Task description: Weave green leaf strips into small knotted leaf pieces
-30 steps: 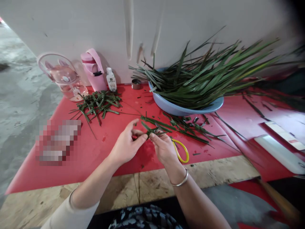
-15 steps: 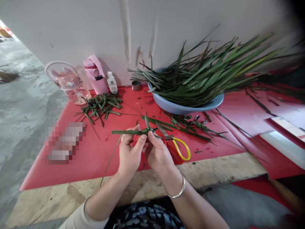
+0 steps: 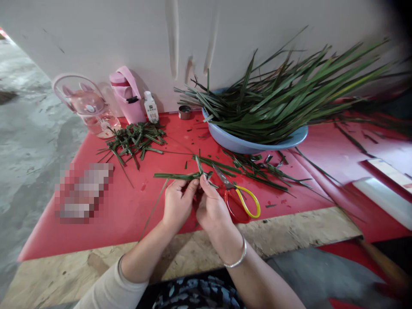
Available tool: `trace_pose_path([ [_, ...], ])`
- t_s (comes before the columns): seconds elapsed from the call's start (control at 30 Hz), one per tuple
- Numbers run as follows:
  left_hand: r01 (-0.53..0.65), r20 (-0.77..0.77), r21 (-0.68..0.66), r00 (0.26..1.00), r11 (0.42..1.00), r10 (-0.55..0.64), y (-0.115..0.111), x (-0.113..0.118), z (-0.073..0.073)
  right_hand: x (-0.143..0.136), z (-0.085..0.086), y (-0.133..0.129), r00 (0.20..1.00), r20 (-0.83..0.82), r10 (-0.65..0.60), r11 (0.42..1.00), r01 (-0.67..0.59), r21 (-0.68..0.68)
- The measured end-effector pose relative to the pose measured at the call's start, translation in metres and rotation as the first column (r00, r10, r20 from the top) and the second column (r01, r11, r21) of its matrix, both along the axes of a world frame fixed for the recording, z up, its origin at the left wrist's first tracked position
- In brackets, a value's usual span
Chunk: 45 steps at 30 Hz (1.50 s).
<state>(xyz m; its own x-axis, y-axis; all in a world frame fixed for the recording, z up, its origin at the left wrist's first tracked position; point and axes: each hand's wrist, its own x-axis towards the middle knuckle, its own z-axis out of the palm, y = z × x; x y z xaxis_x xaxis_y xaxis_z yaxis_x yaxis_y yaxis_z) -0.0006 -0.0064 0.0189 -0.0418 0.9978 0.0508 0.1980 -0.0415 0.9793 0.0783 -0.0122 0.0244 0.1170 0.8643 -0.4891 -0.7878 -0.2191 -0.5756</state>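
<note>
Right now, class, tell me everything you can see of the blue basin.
The basin is light blue, wide and shallow, with a flared rim and smooth sides that look like plastic. It sits upright on the red tabletop, near the pale wall. Long green leaves heap inside, touching the rim and spilling past it, mostly to the picture's right. They hide its inside bottom.

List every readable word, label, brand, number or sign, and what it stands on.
No text is readable.
Small white plastic bottle: dark characters, too small and blurred.
Short round brown tin: pale label patch, too small.
Flat white rectangular object at right: faint marks, blurred.
Pixelated rectangular object: cannot tell.
</note>
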Motion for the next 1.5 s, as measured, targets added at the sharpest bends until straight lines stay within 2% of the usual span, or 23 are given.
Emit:
trace_pose_path([
  [0.07, 0.006, 0.155, -0.113, 0.988, 0.994, 0.012, 0.002, 0.0, -0.005, -0.003, -0.004, -0.005, 0.999, 0.039, 0.033, 0.999, -0.034, 0.017],
  [0.13, 0.0, 0.288, -0.178, 0.956, 0.984, 0.052, 0.006, -0.003, -0.01, -0.003, -0.008, -0.015, 0.986, 0.116, 0.12, 0.991, -0.125, 0.038],
  [0.2, -0.015, 0.377, -0.2, 0.922, 0.98, 0.091, 0.009, -0.007, -0.014, 0.005, -0.014, -0.027, 0.942, 0.279, 0.187, 0.975, -0.212, 0.062],
  [0.23, -0.003, 0.407, -0.208, 0.909, 0.978, 0.089, 0.011, -0.009, -0.015, 0.012, -0.017, -0.032, 0.898, 0.404, 0.172, 0.97, -0.227, 0.092],
  [0.27, 0.03, 0.43, -0.218, 0.9, 0.976, 0.068, 0.012, -0.011, -0.015, 0.02, -0.02, -0.035, 0.824, 0.552, 0.128, 0.963, -0.237, 0.13],
  [0.3, 0.07, 0.448, -0.231, 0.893, 0.97, 0.042, 0.012, -0.012, -0.016, 0.03, -0.022, -0.036, 0.71, 0.701, 0.065, 0.952, -0.254, 0.169],
  [0.37, 0.148, 0.446, -0.255, 0.895, 0.955, -0.019, 0.012, -0.014, -0.014, 0.05, -0.023, -0.031, 0.402, 0.914, -0.057, 0.896, -0.383, 0.224],
  [0.43, 0.191, 0.407, -0.255, 0.911, 0.948, -0.074, 0.012, -0.015, -0.011, 0.068, -0.018, -0.02, 0.1, 0.975, -0.198, 0.795, -0.566, 0.22],
  [0.47, 0.209, 0.39, -0.248, 0.915, 0.946, -0.1, 0.012, -0.015, -0.009, 0.075, -0.014, -0.014, -0.015, 0.961, -0.276, 0.728, -0.656, 0.198],
  [0.5, 0.229, 0.381, -0.238, 0.916, 0.944, -0.126, 0.011, -0.016, -0.007, 0.08, -0.01, -0.008, -0.099, 0.933, -0.347, 0.664, -0.729, 0.169],
  [0.57, 0.251, 0.377, -0.217, 0.913, 0.943, -0.156, 0.011, -0.016, -0.003, 0.087, -0.002, 0.0, -0.19, 0.867, -0.46, 0.555, -0.824, 0.114],
  [0.6, 0.245, 0.368, -0.206, 0.916, 0.947, -0.157, 0.011, -0.016, -0.001, 0.089, 0.002, 0.003, -0.213, 0.842, -0.496, 0.522, -0.848, 0.092],
  [0.67, 0.21, 0.328, -0.184, 0.934, 0.96, -0.141, 0.01, -0.017, 0.002, 0.09, 0.006, 0.005, -0.242, 0.812, -0.531, 0.49, -0.87, 0.061],
  [0.77, 0.202, 0.28, -0.174, 0.948, 0.964, -0.148, 0.009, -0.016, 0.002, 0.088, 0.007, 0.004, -0.26, 0.802, -0.538, 0.49, -0.87, 0.047],
  [0.87, 0.215, 0.29, -0.179, 0.944, 0.96, -0.157, 0.008, -0.015, 0.0, 0.084, 0.007, 0.003, -0.24, 0.803, -0.545, 0.49, -0.868, 0.073],
  [0.93, 0.198, 0.279, -0.184, 0.95, 0.963, -0.142, 0.008, -0.014, -0.001, 0.08, 0.009, 0.004, -0.207, 0.818, -0.536, 0.507, -0.854, 0.116],
  [1.03, 0.174, 0.254, -0.179, 0.959, 0.968, -0.126, 0.007, -0.014, -0.002, 0.072, 0.014, 0.003, -0.112, 0.881, -0.46, 0.568, -0.8, 0.195],
  [1.13, 0.174, 0.284, -0.157, 0.951, 0.972, -0.125, 0.007, -0.014, 0.0, 0.064, 0.02, 0.001, 0.032, 0.956, -0.292, 0.62, -0.755, 0.215],
  [1.23, 0.146, 0.269, -0.147, 0.958, 0.978, -0.102, 0.007, -0.014, 0.0, 0.059, 0.023, 0.001, 0.232, 0.973, 0.006, 0.709, -0.687, 0.159],
  [1.3, 0.112, 0.25, -0.127, 0.965, 0.985, -0.078, 0.007, -0.014, 0.0, 0.058, 0.024, 0.002, 0.421, 0.874, 0.243, 0.774, -0.627, 0.087],
  [1.37, 0.076, 0.235, -0.081, 0.97, 0.994, -0.055, 0.006, -0.014, -0.001, 0.058, 0.024, 0.006, 0.561, 0.715, 0.416, 0.796, -0.605, 0.012],
  [1.43, 0.039, 0.204, -0.024, 0.978, 0.999, -0.033, 0.005, -0.015, -0.002, 0.058, 0.025, 0.01, 0.605, 0.613, 0.508, 0.788, -0.614, -0.047],
  [1.5, 0.001, 0.155, 0.02, 0.988, 1.0, -0.005, 0.003, -0.015, -0.001, 0.057, 0.027, 0.013, 0.601, 0.577, 0.553, 0.776, -0.623, -0.095],
])
